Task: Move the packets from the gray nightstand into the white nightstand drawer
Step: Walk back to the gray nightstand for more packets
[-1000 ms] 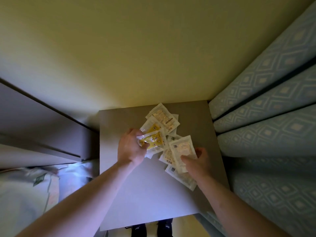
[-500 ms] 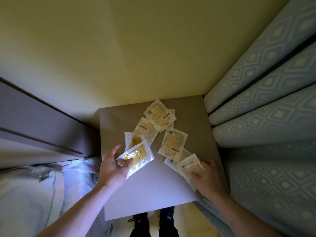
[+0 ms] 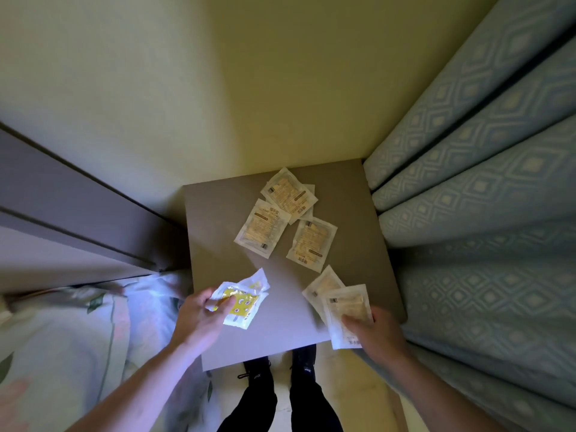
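The gray nightstand (image 3: 218, 219) fills the middle of the head view. My left hand (image 3: 199, 316) pinches yellow packets (image 3: 243, 302) above the near left part of the top. My right hand (image 3: 374, 332) grips pale packets (image 3: 346, 310) at the near right edge, one overlapping another. Three more pale packets lie flat further back: one at the rear (image 3: 288, 194), one left of centre (image 3: 263, 227), one right of centre (image 3: 311, 243). The white nightstand and its drawer are out of sight.
A patterned blue curtain (image 3: 483, 182) hangs close along the right side. A bed with floral bedding (image 3: 62, 338) lies to the left, a gray headboard (image 3: 62, 198) behind it. My black shoes (image 3: 280, 366) stand on the floor below the nightstand's front edge.
Both hands drew back toward me with their packets, the left down and left, the right to the near right edge. The packets left behind lie spread apart.
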Tool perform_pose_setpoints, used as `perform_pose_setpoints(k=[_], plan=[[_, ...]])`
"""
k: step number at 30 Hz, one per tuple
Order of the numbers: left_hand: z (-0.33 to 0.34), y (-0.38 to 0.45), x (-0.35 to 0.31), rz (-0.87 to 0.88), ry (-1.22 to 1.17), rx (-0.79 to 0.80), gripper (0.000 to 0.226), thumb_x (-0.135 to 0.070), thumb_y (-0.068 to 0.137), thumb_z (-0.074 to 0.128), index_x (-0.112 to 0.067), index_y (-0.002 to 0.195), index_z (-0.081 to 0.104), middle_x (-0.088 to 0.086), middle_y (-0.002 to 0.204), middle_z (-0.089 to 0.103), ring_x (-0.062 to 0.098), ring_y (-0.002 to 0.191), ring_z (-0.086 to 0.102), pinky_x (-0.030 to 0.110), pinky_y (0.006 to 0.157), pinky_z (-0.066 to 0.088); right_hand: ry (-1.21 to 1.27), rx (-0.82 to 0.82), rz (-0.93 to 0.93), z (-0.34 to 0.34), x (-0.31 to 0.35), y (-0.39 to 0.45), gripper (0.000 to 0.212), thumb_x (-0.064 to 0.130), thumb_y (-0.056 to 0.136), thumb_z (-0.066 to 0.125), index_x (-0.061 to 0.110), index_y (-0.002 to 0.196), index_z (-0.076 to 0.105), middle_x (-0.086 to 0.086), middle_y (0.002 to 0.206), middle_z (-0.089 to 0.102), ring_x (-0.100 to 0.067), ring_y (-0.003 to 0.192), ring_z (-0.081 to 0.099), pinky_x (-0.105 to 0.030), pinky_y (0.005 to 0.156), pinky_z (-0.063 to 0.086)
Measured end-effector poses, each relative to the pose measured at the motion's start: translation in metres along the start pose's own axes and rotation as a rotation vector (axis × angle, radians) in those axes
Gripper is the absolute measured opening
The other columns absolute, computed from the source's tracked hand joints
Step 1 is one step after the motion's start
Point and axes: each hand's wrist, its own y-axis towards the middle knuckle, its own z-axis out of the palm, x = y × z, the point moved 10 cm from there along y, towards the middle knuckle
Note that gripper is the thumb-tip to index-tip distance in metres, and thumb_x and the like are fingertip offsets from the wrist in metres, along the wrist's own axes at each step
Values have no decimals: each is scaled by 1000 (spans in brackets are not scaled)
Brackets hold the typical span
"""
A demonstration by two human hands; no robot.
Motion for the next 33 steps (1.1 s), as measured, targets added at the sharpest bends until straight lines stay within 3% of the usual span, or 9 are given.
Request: perform_pose_setpoints(k=[5,8,10,12,16,25,29,31,33], plan=[[-13,-8,-4,-40,3,13,19,-40,91,74,-22,90,68,-3,82,71,7,56,54,20,52,40,140,84,-48,0,13,-24,22,33,84,82,25,104,79,4,100,80,-18,93,77,-52,85,62],[-19,-9,-9,-37,-49,0,14,-39,92,73,-26,88,69,-6,78,71,15,62,54,24,57,42,192,64,-68,5,32,-14,18,31,85,82,22,101,80,5,98,80,-16,94,76,-44,85,61],[-20,-8,-8,-48,-92,-3,7,-33,93,72,-28,90,69,-17,79,71,6,68,62,17,56,43,229,24,-66,12,44,-1,11,25,88,80,20,98,79,5,93,80,-15,91,76,-37,82,60],[-20,-6,-3,-79,-150,-10,4,-30,93,73,-29,94,70,-13,82,74,0,80,66,15,60,45,295,5,-29,25,51,11,13,23,89,79,19,101,77,2,95,80,-19,92,76,-41,84,60],[-21,-3,5,-136,-246,-32,7,-24,93,76,-28,95,71,-9,94,75,3,87,67,20,65,45,363,-11,-7,45,67,21,12,23,92,76,19,103,76,2,93,80,-18,90,75,-33,74,58],[-62,-67,-23,-147,-214,-36,7,-21,95,72,-26,95,66,-11,90,70,10,86,67,18,65,45,161,64,-37,15,98,-59,19,23,89,77,22,108,75,6,93,80,-14,86,76,-35,77,61],[-92,-118,-47,-125,-215,-42,4,-17,96,66,-17,100,68,1,91,73,19,82,69,21,58,46,-20,98,-142,-13,123,-120,12,25,86,79,26,97,75,11,86,79,-11,80,76,-43,80,63],[-106,-149,-59,-102,-217,-57,4,-13,97,62,-14,97,66,3,83,68,18,71,64,15,50,44,-61,96,-211,-26,137,-151,12,21,84,81,23,93,75,7,84,79,-13,78,76,-45,77,64],[-117,-183,-68,-67,-237,-77,6,-19,93,63,-15,94,67,4,83,70,22,75,66,20,58,48,-96,90,-278,-37,149,-179,16,20,82,84,21,93,73,5,84,78,-12,75,76,-39,68,64]])
